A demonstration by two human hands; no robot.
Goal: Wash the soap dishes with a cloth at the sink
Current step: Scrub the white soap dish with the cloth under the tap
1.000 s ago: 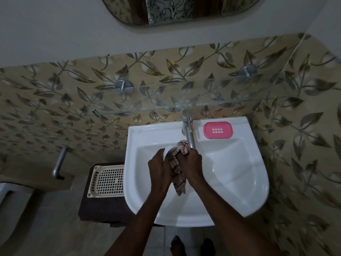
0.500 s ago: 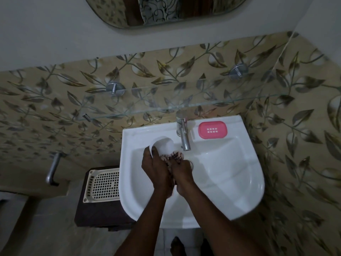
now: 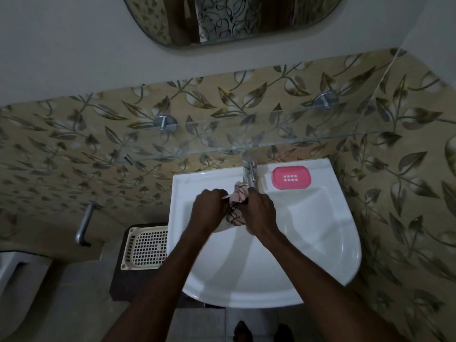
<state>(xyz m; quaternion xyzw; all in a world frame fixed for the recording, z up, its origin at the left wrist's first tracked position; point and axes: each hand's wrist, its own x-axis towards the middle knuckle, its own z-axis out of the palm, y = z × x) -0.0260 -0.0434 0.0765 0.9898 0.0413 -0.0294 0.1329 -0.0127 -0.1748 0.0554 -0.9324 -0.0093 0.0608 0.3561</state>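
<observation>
Both hands are over the white sink (image 3: 320, 243), just under the chrome tap (image 3: 249, 172). My left hand (image 3: 208, 211) grips a white soap dish (image 3: 222, 228), of which only a thin edge shows below and between the hands. My right hand (image 3: 259, 213) holds a pink cloth with dark lines (image 3: 238, 201) bunched against the dish. A pink soap dish (image 3: 291, 177) with small drain holes lies on the sink's back ledge, right of the tap.
A cream perforated tray (image 3: 145, 248) sits on a dark stand left of the sink. A glass shelf (image 3: 271, 144) runs along the leaf-patterned wall above the tap. A metal handle (image 3: 85, 224) sticks out at the left. My feet (image 3: 261, 333) show below the sink.
The white dish, plainly visible above my left hand half a second ago, is now mostly hidden by it. The cloth has bunched up toward the tap between my hands.
</observation>
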